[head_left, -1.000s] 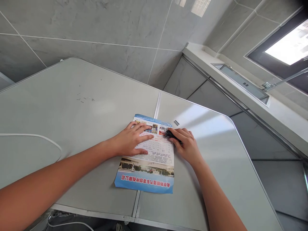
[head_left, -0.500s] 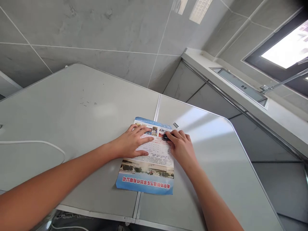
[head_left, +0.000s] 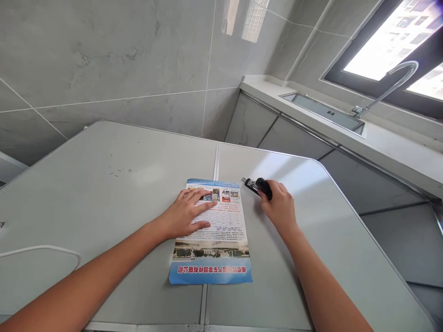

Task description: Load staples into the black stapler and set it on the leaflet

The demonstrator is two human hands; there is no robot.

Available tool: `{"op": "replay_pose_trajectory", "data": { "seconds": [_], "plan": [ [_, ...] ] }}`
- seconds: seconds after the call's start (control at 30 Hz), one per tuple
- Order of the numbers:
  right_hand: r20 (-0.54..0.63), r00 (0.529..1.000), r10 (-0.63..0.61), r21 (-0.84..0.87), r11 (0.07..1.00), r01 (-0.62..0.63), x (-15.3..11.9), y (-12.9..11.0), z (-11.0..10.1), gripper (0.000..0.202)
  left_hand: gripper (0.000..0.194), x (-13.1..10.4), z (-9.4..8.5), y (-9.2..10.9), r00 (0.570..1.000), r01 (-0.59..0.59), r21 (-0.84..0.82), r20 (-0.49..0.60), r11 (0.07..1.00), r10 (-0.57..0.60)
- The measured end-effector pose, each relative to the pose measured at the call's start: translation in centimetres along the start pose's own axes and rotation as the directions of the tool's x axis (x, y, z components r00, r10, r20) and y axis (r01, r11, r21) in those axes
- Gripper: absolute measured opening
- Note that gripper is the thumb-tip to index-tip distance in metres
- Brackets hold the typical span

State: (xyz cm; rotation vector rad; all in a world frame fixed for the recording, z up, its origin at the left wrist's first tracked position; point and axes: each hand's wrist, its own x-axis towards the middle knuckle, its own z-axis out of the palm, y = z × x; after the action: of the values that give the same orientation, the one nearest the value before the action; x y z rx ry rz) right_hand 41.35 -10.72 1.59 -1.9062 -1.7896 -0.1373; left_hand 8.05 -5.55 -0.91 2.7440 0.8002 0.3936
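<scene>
A printed leaflet [head_left: 211, 265] with blue ends, small photos and red lettering lies flat on the table, upside down to me. My left hand [head_left: 190, 214] rests on the leaflet's left part, fingers spread, holding nothing. Just off the leaflet's upper right corner, my right hand [head_left: 279, 205] grips the rear of a small black stapler [head_left: 256, 186], which shows a metal strip along its middle. A short grey staple strip [head_left: 244, 179] shows at the stapler's front end; whether the two touch I cannot tell.
The pale folding table [head_left: 148, 258] has a metal seam down its middle. On the left lies a white cable [head_left: 41, 247], and small dark marks [head_left: 121, 171] dot the surface. Beyond the right edge stand a counter with a sink [head_left: 325, 113] and a faucet [head_left: 387, 87].
My right hand has moved right with the stapler, off the leaflet and onto the bare table near the staple strip. My left hand stays on the leaflet. The view has tilted up.
</scene>
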Motion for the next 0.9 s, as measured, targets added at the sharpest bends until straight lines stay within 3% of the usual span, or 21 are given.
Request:
{"op": "replay_pose_trajectory", "data": {
  "seconds": [0.07,0.13,0.23,0.33,0.4,0.53,0.77,0.9],
  "plan": [
    [-0.085,0.996,-0.036,0.082,0.996,0.043,-0.4,-1.2,-0.5,0.017,0.052,0.2,-0.4,0.0,0.996,0.046,-0.032,-0.073,0.998,-0.048],
    [-0.065,0.993,-0.1,0.203,0.973,0.111,-1.3,-3.3,-0.9,0.017,0.045,0.3,-0.8,0.0,0.979,0.114,-0.07,-0.16,0.991,-0.124],
    [0.1,0.967,-0.234,0.386,0.905,0.179,-3.0,-6.9,-0.7,0.017,0.038,0.3,-1.3,-0.3,0.939,0.219,-0.121,-0.245,0.968,-0.243],
    [0.3,0.871,-0.389,0.468,0.856,0.221,-4.2,-9.5,0.2,0.013,0.036,0.3,-1.3,-0.7,0.914,0.267,-0.17,-0.268,0.948,-0.306],
    [0.388,0.815,-0.43,0.477,0.851,0.221,-4.4,-10.2,0.6,0.014,0.034,0.2,-1.2,-1.0,0.908,0.272,-0.201,-0.27,0.941,-0.32],
    [0.529,0.735,-0.424,0.434,0.879,0.195,-3.7,-9.1,-0.2,0.017,0.031,0.3,-0.8,-1.3,0.905,0.27,-0.24,-0.267,0.932,-0.331],
    [0.783,0.492,-0.381,0.367,0.921,0.13,-2.7,-5.1,-3.7,0.019,0.029,0.4,-0.5,-1.3,0.921,0.288,-0.299,-0.173,0.91,-0.349],
    [0.852,0.422,-0.31,0.303,0.949,0.086,-2.4,-3.7,-4.8,0.033,0.028,0.4,-0.6,-1.3,0.92,0.309,-0.31,-0.143,0.899,-0.365]
  ]
}}
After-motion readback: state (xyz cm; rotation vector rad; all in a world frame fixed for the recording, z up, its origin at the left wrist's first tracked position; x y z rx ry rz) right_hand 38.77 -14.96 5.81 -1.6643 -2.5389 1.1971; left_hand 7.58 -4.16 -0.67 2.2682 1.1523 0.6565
